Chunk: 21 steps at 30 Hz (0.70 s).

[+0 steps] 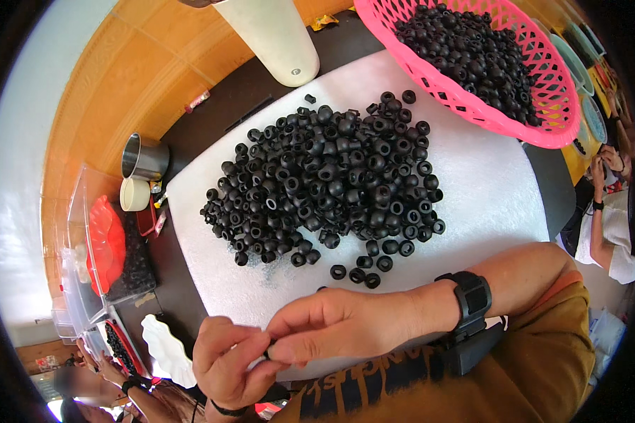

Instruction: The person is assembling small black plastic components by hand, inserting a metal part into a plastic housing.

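Note:
My left hand (222,361) and my right hand (335,326) meet near the front edge of a white foam sheet (494,204). Between their pinched fingertips is a small black piece (271,349), mostly covered; it looks like one of the black beads. A large heap of round black beads with wide holes (331,176) lies on the sheet beyond my hands. Several loose beads (365,261) lie at the heap's near side. My right forearm crosses from the right and wears a black wristband (470,299).
A pink lattice basket (466,106) of black beads stands at the far right. At the left are a metal cup (145,156), a cream roll (135,194) and a red scalloped tray (106,243). A pale tapered container (279,42) is at the back. Other people's hands work at both sides.

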Available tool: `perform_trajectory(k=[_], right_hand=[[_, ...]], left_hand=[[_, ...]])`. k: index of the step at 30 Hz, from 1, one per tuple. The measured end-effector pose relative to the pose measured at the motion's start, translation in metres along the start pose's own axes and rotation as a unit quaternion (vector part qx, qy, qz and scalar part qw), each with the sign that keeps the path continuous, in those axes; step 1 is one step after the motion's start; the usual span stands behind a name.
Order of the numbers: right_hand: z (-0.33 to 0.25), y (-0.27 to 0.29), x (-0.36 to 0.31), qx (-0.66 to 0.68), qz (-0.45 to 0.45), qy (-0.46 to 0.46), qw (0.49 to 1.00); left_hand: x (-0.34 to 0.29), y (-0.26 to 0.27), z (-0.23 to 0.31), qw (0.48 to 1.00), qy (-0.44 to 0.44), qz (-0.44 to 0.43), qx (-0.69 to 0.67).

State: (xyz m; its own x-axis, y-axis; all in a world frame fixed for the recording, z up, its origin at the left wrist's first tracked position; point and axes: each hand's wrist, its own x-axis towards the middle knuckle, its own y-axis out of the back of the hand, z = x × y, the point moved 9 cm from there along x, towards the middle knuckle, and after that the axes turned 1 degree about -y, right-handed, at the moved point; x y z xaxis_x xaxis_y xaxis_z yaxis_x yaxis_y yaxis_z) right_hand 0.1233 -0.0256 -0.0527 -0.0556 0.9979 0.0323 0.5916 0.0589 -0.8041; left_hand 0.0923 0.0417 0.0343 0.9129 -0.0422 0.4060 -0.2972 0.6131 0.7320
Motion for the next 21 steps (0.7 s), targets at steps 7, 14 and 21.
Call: perform_trajectory(k=[7, 14, 21], right_hand=[[0.029, -0.043, -0.006, -0.011, -0.108, -0.046, 0.993], [0.036, -0.061, -0.009, -0.015, -0.178, 0.001, 0.984], [0.008, -0.057, -0.026, -0.137, -0.132, -0.016, 0.982]], left_hand=[[-0.006, 0.052, 0.054, 0.997, -0.032, 0.004, -0.074], [0.021, 0.041, 0.061, 0.998, -0.059, 0.021, 0.020], [0.083, -0.094, 0.027, 0.964, -0.143, -0.205, 0.092]])
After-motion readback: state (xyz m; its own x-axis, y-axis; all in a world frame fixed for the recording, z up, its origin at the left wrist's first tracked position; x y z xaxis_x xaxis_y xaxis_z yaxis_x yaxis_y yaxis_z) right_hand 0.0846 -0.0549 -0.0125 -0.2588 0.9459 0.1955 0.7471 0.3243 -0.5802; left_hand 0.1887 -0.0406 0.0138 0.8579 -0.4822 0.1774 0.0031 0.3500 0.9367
